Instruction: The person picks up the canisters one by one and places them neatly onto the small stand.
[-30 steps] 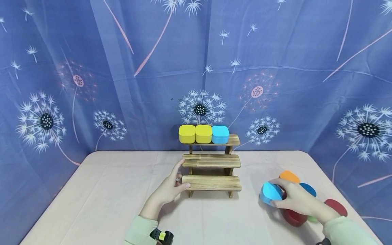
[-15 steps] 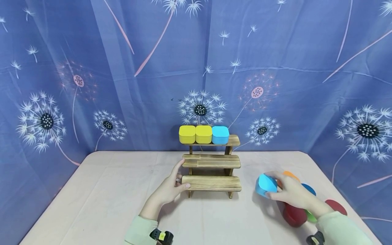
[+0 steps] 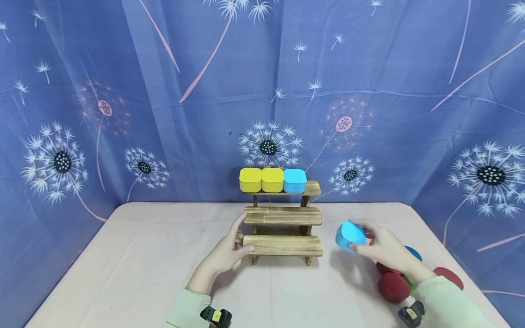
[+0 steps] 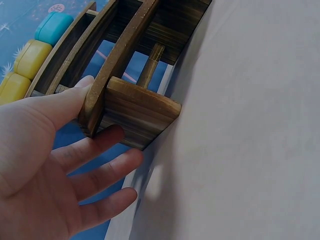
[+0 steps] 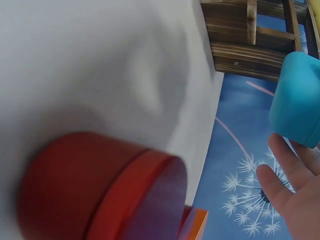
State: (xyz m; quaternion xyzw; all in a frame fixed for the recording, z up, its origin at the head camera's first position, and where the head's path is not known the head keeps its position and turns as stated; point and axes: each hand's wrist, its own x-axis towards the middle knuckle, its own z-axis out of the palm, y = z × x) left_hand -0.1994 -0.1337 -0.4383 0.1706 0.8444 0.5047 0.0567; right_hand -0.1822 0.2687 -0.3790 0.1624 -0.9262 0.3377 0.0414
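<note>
A three-tier wooden shelf stand (image 3: 283, 245) stands mid-table. Two yellow rounded boxes (image 3: 250, 180) and a light blue rounded box (image 3: 294, 181) sit side by side on its top shelf. My left hand (image 3: 224, 250) holds the stand's left end, thumb on the bottom shelf and a finger up at the middle shelf. In the left wrist view the other fingers (image 4: 110, 172) spread beside the wooden side. My right hand (image 3: 383, 246) grips a second light blue box (image 3: 349, 236) between thumb and fingers, raised over the table to the right of the stand.
On the right side of the table lie a dark red round box (image 3: 393, 288), another red piece (image 3: 449, 277), a dark blue piece (image 3: 414, 253) and a green one, partly hidden by my right arm. A blue dandelion-print curtain (image 3: 205, 136) hangs behind the table.
My right hand has lifted the light blue box off the group of boxes and carried it left and up, nearer the stand. The left hand stays in place.
</note>
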